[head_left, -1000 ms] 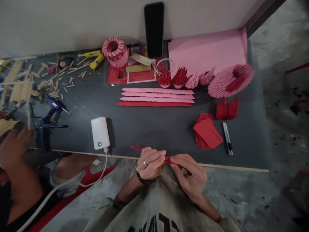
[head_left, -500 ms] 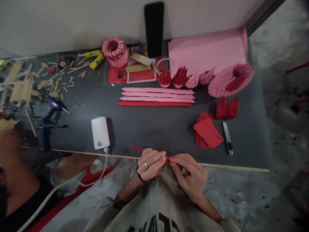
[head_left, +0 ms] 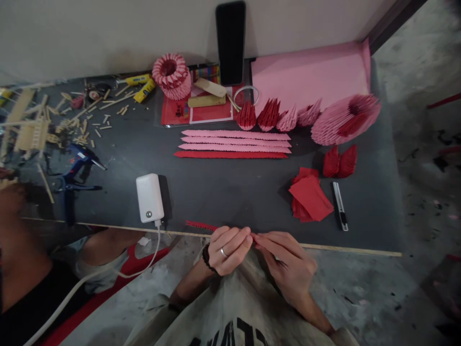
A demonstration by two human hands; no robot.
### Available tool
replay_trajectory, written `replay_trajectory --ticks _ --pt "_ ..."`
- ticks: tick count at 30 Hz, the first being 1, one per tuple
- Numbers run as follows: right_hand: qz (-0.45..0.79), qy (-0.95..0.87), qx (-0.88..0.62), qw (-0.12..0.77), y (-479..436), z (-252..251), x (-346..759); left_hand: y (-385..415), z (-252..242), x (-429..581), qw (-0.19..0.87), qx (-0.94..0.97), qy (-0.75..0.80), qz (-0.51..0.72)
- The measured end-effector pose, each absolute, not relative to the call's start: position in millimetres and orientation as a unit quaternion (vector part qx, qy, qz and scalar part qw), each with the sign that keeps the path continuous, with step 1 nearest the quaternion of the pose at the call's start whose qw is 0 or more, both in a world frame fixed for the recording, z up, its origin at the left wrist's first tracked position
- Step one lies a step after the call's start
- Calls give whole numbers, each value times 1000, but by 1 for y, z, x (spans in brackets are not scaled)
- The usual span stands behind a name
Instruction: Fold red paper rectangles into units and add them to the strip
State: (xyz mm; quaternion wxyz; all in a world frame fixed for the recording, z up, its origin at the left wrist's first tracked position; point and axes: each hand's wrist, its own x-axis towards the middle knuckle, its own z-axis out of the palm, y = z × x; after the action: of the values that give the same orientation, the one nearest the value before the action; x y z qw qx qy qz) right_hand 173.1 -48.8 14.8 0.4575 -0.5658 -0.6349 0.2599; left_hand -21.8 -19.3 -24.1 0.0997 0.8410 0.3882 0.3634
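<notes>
Fingers closed around narrow red folded-paper strip (head_left: 200, 225): bare left hand (head_left: 230, 251), silver-ringed, wraps it; bare right hand (head_left: 290, 263) pinches right end. Strip at front edge of dark grey table (head_left: 223, 192), left end jutting past left hand. Right: stacked red paper rectangles (head_left: 311, 197), silver-black utility knife (head_left: 340, 206). Left: white power bank (head_left: 150, 198).

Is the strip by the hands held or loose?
Held: the red strip juts from the left hand; red shows by the right hand.
</notes>
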Motion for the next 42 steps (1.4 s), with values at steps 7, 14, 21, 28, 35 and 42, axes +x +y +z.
replay_trajectory --ticks 7,14,21,28,35,42 --pt "324 -604 -578 442 -42 12 175 2 3 -21 -7 872 307 382" --pt "300 -567 -623 447 -42 17 175 -1 7 -22 36 868 331 367" --pt "334 -576 -592 454 -30 13 168 4 5 -30 41 889 321 325" --pt "441 -515 -594 432 -27 2 177 1 -20 -22 56 860 346 370" --pt "447 -540 -616 360 -22 -9 187 9 -31 -17 91 887 334 306" --pt "52 -572 -747 335 -18 -24 226 34 -42 -8 191 824 457 276"
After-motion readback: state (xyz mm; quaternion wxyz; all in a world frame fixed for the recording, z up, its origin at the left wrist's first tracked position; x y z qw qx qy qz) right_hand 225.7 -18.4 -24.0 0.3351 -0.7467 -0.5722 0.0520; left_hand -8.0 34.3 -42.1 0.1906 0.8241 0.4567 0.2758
